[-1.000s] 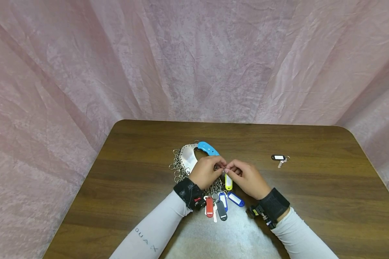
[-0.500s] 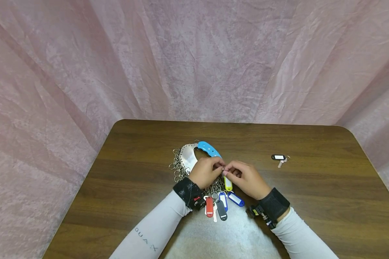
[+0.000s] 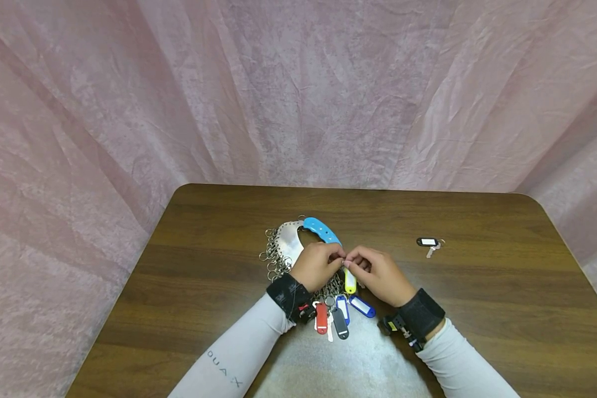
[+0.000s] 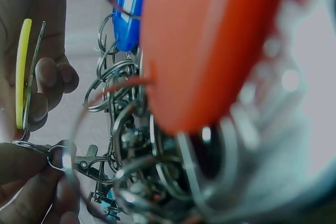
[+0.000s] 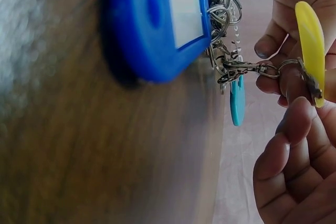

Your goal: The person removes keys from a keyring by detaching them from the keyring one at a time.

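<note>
In the head view my left hand (image 3: 315, 265) and right hand (image 3: 380, 273) meet fingertip to fingertip at the handled metal plate hung with clasps and rings. My left hand pinches a split ring (image 4: 59, 157) that links to a swivel clasp (image 5: 247, 67). Just beside it, my right fingertips pinch the ring end of a yellow key tag (image 3: 350, 281). A key (image 4: 34, 72) hangs alongside that tag. The curved metal plate (image 3: 289, 243) has a blue handle (image 3: 320, 228); my left hand hides part of it.
Below the hands lie a red key tag (image 3: 321, 318), a dark grey tag (image 3: 340, 324) and two blue tags (image 3: 362, 306). Farther right on the brown table (image 3: 487, 265) is a black key tag (image 3: 427, 242) with a key. Pink curtain (image 3: 328, 99) hangs behind.
Both hands stay at nearly the same spot, with small fingertip shifts. The yellow tag swings slightly left, then hangs more upright again. The other tags have not moved.
</note>
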The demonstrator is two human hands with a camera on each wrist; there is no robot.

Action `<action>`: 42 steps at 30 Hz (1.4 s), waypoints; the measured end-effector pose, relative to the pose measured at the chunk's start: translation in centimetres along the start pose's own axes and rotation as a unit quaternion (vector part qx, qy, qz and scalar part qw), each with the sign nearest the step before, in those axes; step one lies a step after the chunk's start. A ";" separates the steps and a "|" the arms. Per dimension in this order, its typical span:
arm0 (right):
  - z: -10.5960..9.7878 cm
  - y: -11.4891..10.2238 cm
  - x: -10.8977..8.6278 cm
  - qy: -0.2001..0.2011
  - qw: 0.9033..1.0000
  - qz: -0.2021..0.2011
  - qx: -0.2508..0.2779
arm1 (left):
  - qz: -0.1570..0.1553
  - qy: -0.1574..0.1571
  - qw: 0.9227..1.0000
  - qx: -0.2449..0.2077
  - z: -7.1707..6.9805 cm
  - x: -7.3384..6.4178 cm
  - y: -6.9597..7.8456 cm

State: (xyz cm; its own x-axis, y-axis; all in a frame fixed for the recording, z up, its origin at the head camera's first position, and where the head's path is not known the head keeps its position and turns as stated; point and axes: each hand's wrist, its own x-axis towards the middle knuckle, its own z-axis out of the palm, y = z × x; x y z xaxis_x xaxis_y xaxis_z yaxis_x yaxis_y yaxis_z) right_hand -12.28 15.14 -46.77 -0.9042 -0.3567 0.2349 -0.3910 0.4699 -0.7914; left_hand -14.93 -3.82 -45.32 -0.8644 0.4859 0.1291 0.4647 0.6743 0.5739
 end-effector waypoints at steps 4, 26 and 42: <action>0.1 0.1 0.0 0.001 1.000 0.006 -0.001 | 0.005 -0.002 1.000 0.006 0.0 0.0 0.1; -0.1 0.2 0.0 0.020 0.999 0.033 -0.016 | 0.021 -0.005 1.000 0.023 0.0 0.0 0.3; 0.0 0.0 0.1 0.020 0.999 0.044 -0.017 | 0.019 0.002 1.000 0.025 -0.2 0.0 0.3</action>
State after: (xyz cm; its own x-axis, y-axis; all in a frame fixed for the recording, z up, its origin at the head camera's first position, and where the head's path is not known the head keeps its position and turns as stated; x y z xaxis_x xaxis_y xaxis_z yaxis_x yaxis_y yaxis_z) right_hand -12.43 15.15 -46.75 -0.9413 -0.2802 0.1884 -0.3146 0.5251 -0.7908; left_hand -14.82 -3.73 -45.03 -0.8469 0.5095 0.1522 0.5057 0.6831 0.5270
